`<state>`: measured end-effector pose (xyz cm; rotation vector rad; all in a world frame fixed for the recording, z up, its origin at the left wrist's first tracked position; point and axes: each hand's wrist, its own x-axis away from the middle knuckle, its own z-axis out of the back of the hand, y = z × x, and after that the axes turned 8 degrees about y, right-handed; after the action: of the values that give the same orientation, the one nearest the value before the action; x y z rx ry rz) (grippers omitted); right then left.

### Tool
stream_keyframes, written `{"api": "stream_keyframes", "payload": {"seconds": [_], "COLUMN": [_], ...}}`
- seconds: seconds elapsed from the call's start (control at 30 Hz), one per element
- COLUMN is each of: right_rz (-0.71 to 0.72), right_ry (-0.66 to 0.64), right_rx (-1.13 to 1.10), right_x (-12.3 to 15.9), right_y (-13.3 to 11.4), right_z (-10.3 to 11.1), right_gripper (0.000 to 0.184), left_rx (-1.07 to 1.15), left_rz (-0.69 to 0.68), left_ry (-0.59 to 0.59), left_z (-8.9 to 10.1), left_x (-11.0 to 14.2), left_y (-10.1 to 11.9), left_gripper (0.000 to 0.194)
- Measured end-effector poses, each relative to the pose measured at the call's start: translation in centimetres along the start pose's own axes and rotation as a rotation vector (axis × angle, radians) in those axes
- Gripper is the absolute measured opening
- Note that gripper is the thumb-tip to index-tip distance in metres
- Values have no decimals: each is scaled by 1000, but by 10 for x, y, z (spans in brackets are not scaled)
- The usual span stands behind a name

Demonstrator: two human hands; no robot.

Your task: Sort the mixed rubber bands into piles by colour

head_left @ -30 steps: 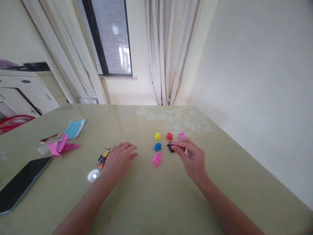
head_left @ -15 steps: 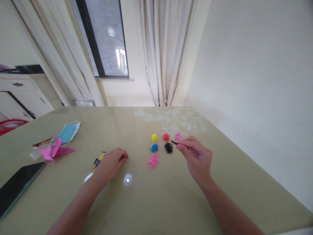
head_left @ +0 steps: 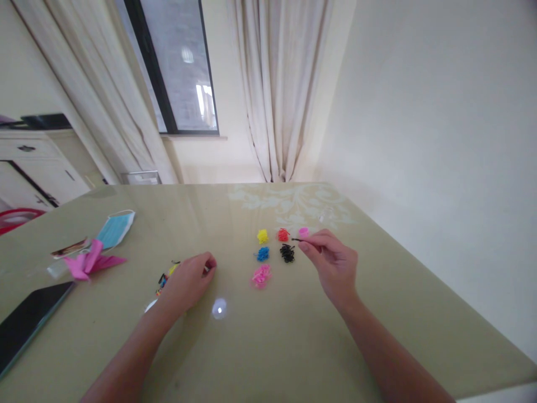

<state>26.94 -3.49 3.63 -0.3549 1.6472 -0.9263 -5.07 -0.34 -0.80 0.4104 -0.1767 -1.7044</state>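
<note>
My right hand (head_left: pixel 335 262) pinches a thin black strip (head_left: pixel 296 239) between thumb and fingertips, just above the right side of the black pile (head_left: pixel 287 253). Near it lie small piles of thin pieces: red (head_left: pixel 283 234), yellow (head_left: pixel 262 236), blue (head_left: pixel 263 254) and pink (head_left: pixel 261 276). A small pink cup-like thing (head_left: pixel 303 232) stands behind my right fingertips. On the left, my left hand (head_left: pixel 193 280) rests on the table with its fingers curled; whether anything is in them is hidden. Beside its wrist, partly covered, lies a mixed-colour heap (head_left: pixel 162 281).
A dark phone or tablet (head_left: pixel 33 319) lies at the table's left edge. Behind it are a folded pink paper shape (head_left: pixel 90 262) and a blue face mask (head_left: pixel 116 229). A white round thing (head_left: pixel 150 305) shows under my left forearm. A wall runs along the right.
My left fingers have curled in a little more. My right hand has shifted slightly up with the black strip still pinched. The whole view has moved slightly.
</note>
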Motion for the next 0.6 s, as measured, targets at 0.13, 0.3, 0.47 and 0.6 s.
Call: {"api": "stream_keyframes", "payload": {"seconds": [0.13,0.3,0.47,0.6], "right_rz": [-53,-121,-162,-138], "right_ry": [-114,-331,-417,-406], "right_rx": [249,515,646,638], "right_x": [-7,-6,-2,-4], "right_y": [33,68,77,76], "right_z": [4,7,8,10], "right_gripper": [11,13,12,13], "left_rx": [-29,1,14,70], "left_rz": [90,126,136,102], "left_ry": [-9,14,54,134], "left_z": [8,13,13,14], "left_x": [-2,-3,-2,-2], "left_y": [4,5,5,7], "left_gripper": [16,21,26,28]}}
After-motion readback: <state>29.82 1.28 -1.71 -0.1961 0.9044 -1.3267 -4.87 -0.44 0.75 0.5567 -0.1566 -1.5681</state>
